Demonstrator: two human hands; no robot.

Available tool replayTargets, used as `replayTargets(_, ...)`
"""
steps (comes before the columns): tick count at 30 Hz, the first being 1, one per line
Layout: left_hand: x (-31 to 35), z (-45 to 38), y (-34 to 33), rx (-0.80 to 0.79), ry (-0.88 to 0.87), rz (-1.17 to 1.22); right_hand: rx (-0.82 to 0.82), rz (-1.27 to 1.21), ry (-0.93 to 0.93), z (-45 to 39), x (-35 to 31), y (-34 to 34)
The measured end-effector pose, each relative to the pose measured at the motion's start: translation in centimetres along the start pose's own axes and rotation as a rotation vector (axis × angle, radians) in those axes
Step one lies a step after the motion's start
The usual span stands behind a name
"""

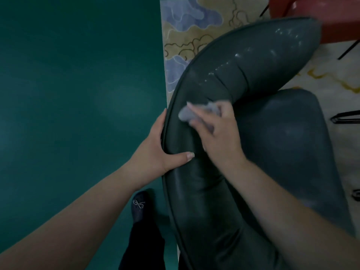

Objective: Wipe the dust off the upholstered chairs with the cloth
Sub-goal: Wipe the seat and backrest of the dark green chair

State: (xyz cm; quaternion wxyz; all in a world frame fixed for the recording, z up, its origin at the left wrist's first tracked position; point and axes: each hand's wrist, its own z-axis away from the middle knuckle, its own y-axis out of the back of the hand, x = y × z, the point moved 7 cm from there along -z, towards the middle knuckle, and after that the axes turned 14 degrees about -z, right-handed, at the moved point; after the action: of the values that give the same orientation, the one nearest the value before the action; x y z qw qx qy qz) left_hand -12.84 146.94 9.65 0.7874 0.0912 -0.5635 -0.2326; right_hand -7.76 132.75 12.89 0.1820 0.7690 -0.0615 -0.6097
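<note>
A dark grey-green upholstered chair with a curved padded backrest fills the middle and right; its seat cushion lies to the right. White dust specks show on the upper part of the backrest. My left hand grips the outer edge of the backrest, thumb on top. My right hand presses a small light grey cloth against the inner face of the backrest, near its top rim. The hand and cloth are blurred.
A teal floor spreads to the left. A patterned rug lies under the chair. A red chair with thin black legs stands at the top right. My dark shoe is beside the chair's back.
</note>
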Motion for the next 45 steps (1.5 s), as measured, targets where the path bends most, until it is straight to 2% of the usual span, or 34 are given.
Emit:
replayTargets(2,0.4,-1.4,0.6,-0.037,-0.03,-0.01,0.015,0.033,-0.012,0.3,0.3,0.4)
replayTargets(6,1.0,-4.2,1.8,-0.102,-0.071,-0.042,0.104,0.195,-0.021,-6.4,0.8,0.6)
replayTargets(9,1.1,-5.7,2.7,-0.134,-0.087,-0.08,0.215,0.213,-0.107,-10.0,1.6,1.3)
replayTargets(11,1.4,-6.4,2.9,-0.177,-0.105,-0.099,0.259,0.172,-0.163,-9.1,1.6,1.2)
replayTargets(13,1.6,-6.8,3.0,-0.213,-0.127,-0.125,0.255,0.074,-0.192,-6.2,0.9,0.3)
replayTargets(16,1.6,-7.3,3.0,-0.26,-0.144,-0.128,0.211,0.075,-0.146,-3.0,-0.3,-0.9)
replayTargets(19,1.4,-7.6,2.9,-0.276,-0.145,-0.105,0.167,0.231,-0.133,-6.0,0.0,-0.8)
replayTargets(22,1.5,-8.3,2.8,-0.268,-0.164,-0.099,0.226,0.381,-0.169,-11.4,1.4,0.8)
replayTargets(26,2.5,-10.5,3.3,-0.28,-0.165,-0.116,0.342,0.309,-0.237,-13.6,2.8,3.0)
replayTargets(28,3.0,-11.7,3.2,-0.278,-0.173,-0.136,0.308,0.25,-0.234,-11.7,2.2,2.4)
replayTargets(31,3.0,-12.3,3.2,-0.275,-0.148,-0.191,0.098,0.275,-0.137,-9.3,0.3,-0.3)
replayTargets(33,2.8,-12.5,3.3,-0.281,-0.132,-0.198,-0.033,0.315,-0.126,-10.3,0.2,-0.7)
replayTargets(35,2.9,-12.8,3.3,-0.283,-0.135,-0.197,-0.052,0.353,-0.141,-13.2,1.0,0.3)
replayTargets(38,3.8,-13.8,3.2,-0.295,-0.153,-0.187,0.114,0.426,-0.214,-17.6,3.2,3.4)
replayTargets(40,4.0,-14.5,3.1,-0.287,-0.154,-0.18,0.231,0.379,-0.258,-18.0,4.4,4.9)
replayTargets(45,4.7,-16.3,3.1,-0.256,-0.175,-0.238,0.371,0.155,-0.132,-10.6,3.6,3.3)
